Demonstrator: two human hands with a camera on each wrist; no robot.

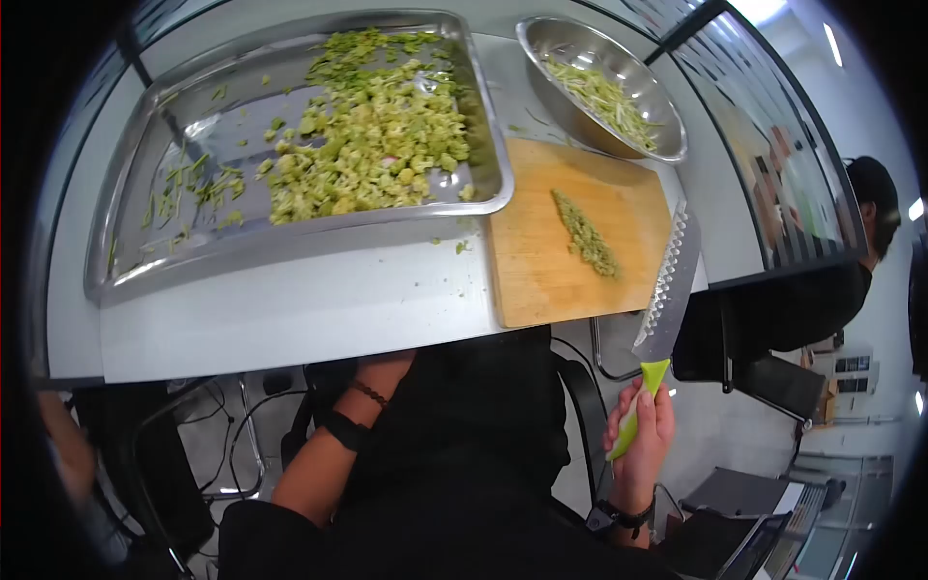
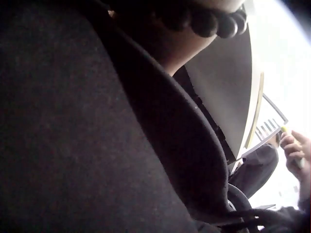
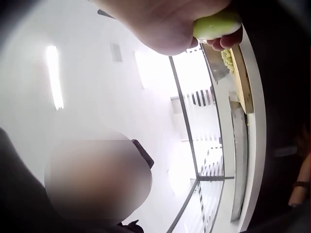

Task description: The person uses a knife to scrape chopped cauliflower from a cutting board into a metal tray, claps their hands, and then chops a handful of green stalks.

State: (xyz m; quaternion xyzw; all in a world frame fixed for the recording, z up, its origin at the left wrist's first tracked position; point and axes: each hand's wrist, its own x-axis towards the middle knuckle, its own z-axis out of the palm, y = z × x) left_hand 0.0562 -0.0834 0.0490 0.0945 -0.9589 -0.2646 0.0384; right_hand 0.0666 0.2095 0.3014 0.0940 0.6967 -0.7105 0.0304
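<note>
In the head view my right hand [image 1: 643,435] grips the green handle of a knife [image 1: 674,280], its fingers wrapped round it. The broad blade points up past the front right of the wooden cutting board [image 1: 527,280], with bits stuck along one side. The right wrist view shows the green handle end [image 3: 217,26] in the fist. A narrow heap of finely chopped green vegetable [image 1: 585,235] lies on the board. My left hand [image 1: 389,365] is low at the table's front edge, before my dark clothing; its fingers are hidden.
A large steel tray [image 1: 290,237] holds chopped pale green vegetable pieces [image 1: 377,145], its corner over the board's edge. Behind the board stands a steel bowl [image 1: 580,126] with thin strips [image 1: 604,97]. Scraps dot the white table [image 1: 290,329]. Another person [image 1: 822,290] is at right.
</note>
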